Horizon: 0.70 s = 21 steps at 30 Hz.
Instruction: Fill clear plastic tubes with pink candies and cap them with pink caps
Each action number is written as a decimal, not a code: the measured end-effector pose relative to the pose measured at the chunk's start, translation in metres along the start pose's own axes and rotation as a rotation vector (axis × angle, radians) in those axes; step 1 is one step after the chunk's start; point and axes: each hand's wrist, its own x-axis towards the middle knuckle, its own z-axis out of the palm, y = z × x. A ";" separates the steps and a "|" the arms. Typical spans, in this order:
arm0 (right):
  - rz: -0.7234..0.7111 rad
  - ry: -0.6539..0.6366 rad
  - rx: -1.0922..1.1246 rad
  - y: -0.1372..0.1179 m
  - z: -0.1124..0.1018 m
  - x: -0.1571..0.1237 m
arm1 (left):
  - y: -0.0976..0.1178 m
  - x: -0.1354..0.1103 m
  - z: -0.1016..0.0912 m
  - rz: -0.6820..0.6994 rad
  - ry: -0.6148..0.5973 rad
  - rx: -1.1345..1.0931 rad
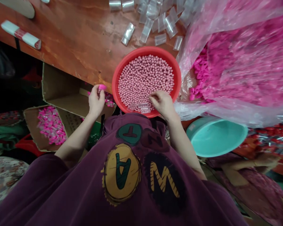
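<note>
A red bowl (117,67) filled with small round pink beads (146,77) sits at the table edge in front of me. Left of its rim, my left hand (96,102) is closed, pinching a bright pink plastic piece (102,87) at the fingertips. Over the bowl's right side, my right hand (164,103) has its fingers curled together at the beads. Whatever those fingers hold, if anything, is hidden. Clear plastic pieces (144,108) lie on the beads just left of that hand.
Clear plastic sleeves (147,28) are scattered behind the bowl. A plastic bag of pink parts (245,66) fills the right, above a turquoise basin (217,138). Cardboard boxes (58,83) stand lower left, one holding pink-ended pieces (52,124). Another person's arm (240,169) appears at right.
</note>
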 end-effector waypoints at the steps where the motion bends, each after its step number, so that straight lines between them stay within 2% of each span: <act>1: -0.040 -0.071 -0.067 -0.004 0.002 -0.002 | -0.007 -0.003 -0.005 0.046 0.059 0.135; 3: -0.125 -0.209 -0.206 -0.019 0.014 -0.003 | -0.007 -0.011 -0.002 0.199 0.091 0.298; 5: -0.190 -0.312 -0.321 -0.035 0.029 -0.001 | 0.005 -0.019 0.014 0.366 -0.055 0.303; 7: -0.214 -0.371 -0.365 -0.043 0.042 0.005 | 0.022 -0.024 0.033 0.458 -0.225 0.271; 10: -0.159 -0.348 -0.326 -0.040 0.048 0.016 | 0.042 -0.025 0.054 0.445 -0.406 0.332; 12: -0.115 -0.282 -0.283 -0.036 0.046 0.019 | 0.050 -0.024 0.061 0.428 -0.499 0.474; 16: -0.076 -0.202 -0.217 -0.039 0.037 0.015 | 0.062 -0.021 0.070 0.484 -0.717 0.723; 18: -0.055 -0.193 -0.178 -0.044 0.033 0.009 | 0.066 -0.019 0.073 0.464 -0.743 0.771; 21: -0.051 -0.198 -0.179 -0.046 0.030 0.000 | 0.069 -0.017 0.073 0.427 -0.700 0.761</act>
